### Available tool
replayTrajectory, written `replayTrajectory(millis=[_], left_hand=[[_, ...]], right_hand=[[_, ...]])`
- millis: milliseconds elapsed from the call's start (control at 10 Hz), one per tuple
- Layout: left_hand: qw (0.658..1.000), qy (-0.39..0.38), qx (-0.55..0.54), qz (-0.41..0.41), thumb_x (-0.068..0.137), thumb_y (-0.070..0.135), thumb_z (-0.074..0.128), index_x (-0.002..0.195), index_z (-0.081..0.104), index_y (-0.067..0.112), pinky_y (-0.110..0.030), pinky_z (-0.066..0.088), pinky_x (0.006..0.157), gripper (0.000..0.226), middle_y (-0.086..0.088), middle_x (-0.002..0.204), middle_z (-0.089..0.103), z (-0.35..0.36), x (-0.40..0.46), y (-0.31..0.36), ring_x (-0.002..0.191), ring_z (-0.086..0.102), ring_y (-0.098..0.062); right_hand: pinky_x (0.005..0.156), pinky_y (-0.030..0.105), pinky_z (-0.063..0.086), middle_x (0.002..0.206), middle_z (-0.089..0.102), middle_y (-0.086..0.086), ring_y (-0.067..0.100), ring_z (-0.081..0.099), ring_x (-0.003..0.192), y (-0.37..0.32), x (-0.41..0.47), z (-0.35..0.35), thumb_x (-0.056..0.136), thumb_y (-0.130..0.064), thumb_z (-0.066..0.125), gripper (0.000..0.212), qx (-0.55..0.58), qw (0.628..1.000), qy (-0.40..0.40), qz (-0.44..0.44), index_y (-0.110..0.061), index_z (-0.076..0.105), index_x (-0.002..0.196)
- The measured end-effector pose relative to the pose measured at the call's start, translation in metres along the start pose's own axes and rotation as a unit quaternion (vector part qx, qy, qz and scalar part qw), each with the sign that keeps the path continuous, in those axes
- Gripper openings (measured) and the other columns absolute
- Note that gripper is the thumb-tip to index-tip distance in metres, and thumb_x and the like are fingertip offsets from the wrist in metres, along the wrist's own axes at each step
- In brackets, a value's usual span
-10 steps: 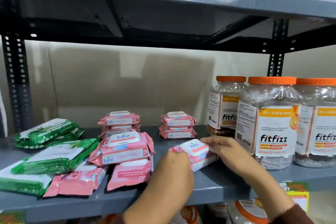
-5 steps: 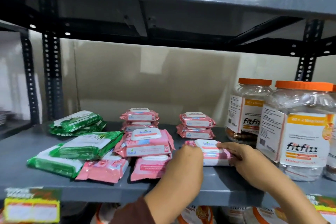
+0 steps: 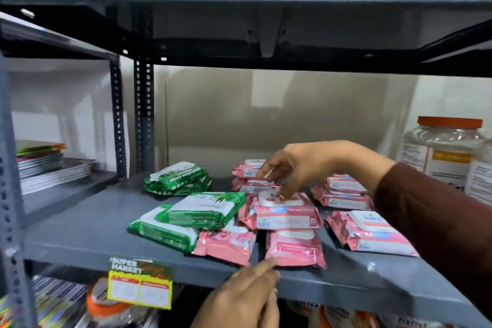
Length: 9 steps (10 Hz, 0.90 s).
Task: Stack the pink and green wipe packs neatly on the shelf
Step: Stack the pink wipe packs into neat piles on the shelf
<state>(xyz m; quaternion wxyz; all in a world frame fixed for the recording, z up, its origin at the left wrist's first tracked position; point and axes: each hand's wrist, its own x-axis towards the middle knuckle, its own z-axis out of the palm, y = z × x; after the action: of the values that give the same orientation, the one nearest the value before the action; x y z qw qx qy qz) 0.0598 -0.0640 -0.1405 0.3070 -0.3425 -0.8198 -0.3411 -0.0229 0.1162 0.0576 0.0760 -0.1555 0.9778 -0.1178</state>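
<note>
On the grey shelf [image 3: 87, 237], head view, pink and green wipe packs lie in loose groups.

Labels: the pink packs carry the brand "kara" in blue on white flip lids and front panels; one front panel shows "25" at its right end. A price tag [image 3: 140, 286] clipped to the shelf's front edge reads "SUPER MARKET" over two blank white fields. The jar [image 3: 443, 153] at far right has an orange lid; its label text is too blurred to read.

Right hand [image 3: 316, 165]: it reaches in from the right, in a brown sleeve, over the centre pink pack [image 3: 282, 214]. The fingers point down and are narrowly spread, tips touching that pack's white lid; no closed grip around the pack is visible.

Left hand [image 3: 245, 298]: it sits below the shelf's front edge, fingers extended and close together, holding nothing, tips just beside the front pink pack [image 3: 294, 249].

Pack layout: the centre pink pack lies on top of the front pink pack and a second flat pink pack [image 3: 226, 243] to its left. Behind it stands a pink stack [image 3: 249, 176]; another pink stack [image 3: 343, 193] is at the rear right. A single pink pack [image 3: 370, 234] lies at right, partly hidden by the sleeve. Two green packs [image 3: 186, 218] overlap at left front, touching the pink group. Two more green packs [image 3: 177, 178] are stacked at the rear left. All packs are glossy and crinkled.
</note>
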Motion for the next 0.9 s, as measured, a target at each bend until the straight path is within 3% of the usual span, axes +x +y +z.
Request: replayTrajectory(millis=[100,200,300,400,500,600,700,800,900], left_hand=[[1.000,0.005,-0.016,-0.024,0.073,0.037,0.061,0.090,0.077,0.038,-0.019,0.057,0.080,0.024,0.030,0.110,0.071,0.001,-0.001,0.000,0.091,0.069,0.008],[0.999,0.006,-0.022,-0.041,0.074,0.041,0.059,0.091,0.076,0.038,-0.016,0.056,0.082,0.024,0.033,0.107,0.071,-0.002,0.001,0.003,0.092,0.067,0.014],[0.998,0.016,-0.026,-0.052,0.076,0.044,0.056,0.098,0.074,0.039,-0.014,0.055,0.083,0.029,0.035,0.109,0.069,-0.004,0.004,0.002,0.088,0.066,0.016],[0.998,0.012,-0.023,-0.053,0.075,0.044,0.058,0.095,0.074,0.038,-0.012,0.054,0.083,0.026,0.035,0.108,0.069,-0.004,0.003,0.001,0.087,0.065,0.018],[0.998,0.015,-0.031,-0.060,0.075,0.047,0.057,0.096,0.074,0.039,-0.012,0.055,0.082,0.028,0.037,0.110,0.067,-0.002,0.001,0.002,0.088,0.064,0.020],[0.996,-0.007,-0.047,-0.069,0.071,0.047,0.058,0.086,0.077,0.038,-0.011,0.056,0.075,0.026,0.035,0.104,0.070,-0.001,0.003,0.001,0.081,0.064,0.020],[0.996,-0.011,-0.066,-0.064,0.068,0.050,0.056,0.078,0.078,0.040,0.006,0.042,0.078,0.026,0.035,0.096,0.071,-0.004,0.008,0.010,0.076,0.063,0.020],[0.989,-0.020,-0.072,-0.127,0.063,0.052,0.058,0.070,0.078,0.041,0.002,0.045,0.072,0.024,0.033,0.091,0.072,-0.007,0.008,0.013,0.065,0.062,0.017],[0.979,0.062,-0.047,-0.189,0.037,0.058,0.086,0.053,0.076,0.038,-0.012,0.054,0.066,0.027,0.015,0.099,0.077,0.019,-0.004,-0.025,0.050,0.060,0.016]], right_hand=[[0.109,0.045,0.045,0.142,0.057,0.009,0.028,0.058,0.127,-0.006,0.032,-0.006,0.084,-0.009,0.076,0.068,0.023,0.987,-0.144,0.067,-0.027,0.048,0.143],[0.114,0.047,0.038,0.148,0.048,0.017,0.035,0.048,0.135,-0.012,0.053,-0.003,0.088,-0.004,0.069,0.071,-0.002,0.964,-0.239,0.118,-0.020,0.038,0.150],[0.115,0.047,0.038,0.144,0.054,0.021,0.036,0.053,0.132,-0.017,0.058,0.000,0.082,-0.002,0.074,0.071,0.010,0.959,-0.249,0.135,-0.007,0.043,0.146],[0.097,0.037,0.053,0.127,0.065,0.022,0.033,0.063,0.114,-0.007,0.046,-0.003,0.077,-0.007,0.077,0.054,0.063,0.967,-0.205,0.136,0.003,0.061,0.127],[0.065,0.025,0.048,0.107,0.063,0.024,0.029,0.061,0.086,0.017,0.026,-0.009,0.070,-0.022,0.085,0.040,0.134,0.975,-0.106,0.142,-0.006,0.070,0.103],[0.062,0.025,0.047,0.101,0.068,0.026,0.027,0.061,0.073,0.047,-0.005,-0.014,0.064,-0.026,0.086,0.044,0.242,0.959,-0.031,0.141,-0.004,0.073,0.100],[0.049,0.023,0.054,0.092,0.074,0.017,0.020,0.068,0.063,0.080,-0.043,-0.016,0.077,-0.016,0.077,0.029,0.373,0.913,0.107,0.124,-0.001,0.073,0.101],[0.049,0.025,0.057,0.087,0.071,0.015,0.018,0.067,0.059,0.118,-0.074,-0.003,0.084,-0.015,0.070,0.039,0.489,0.823,0.252,0.141,0.006,0.067,0.117],[0.049,0.029,0.059,0.079,0.075,0.013,0.016,0.071,0.057,0.139,-0.095,0.020,0.089,-0.012,0.067,0.027,0.554,0.750,0.329,0.151,-0.004,0.061,0.114]])
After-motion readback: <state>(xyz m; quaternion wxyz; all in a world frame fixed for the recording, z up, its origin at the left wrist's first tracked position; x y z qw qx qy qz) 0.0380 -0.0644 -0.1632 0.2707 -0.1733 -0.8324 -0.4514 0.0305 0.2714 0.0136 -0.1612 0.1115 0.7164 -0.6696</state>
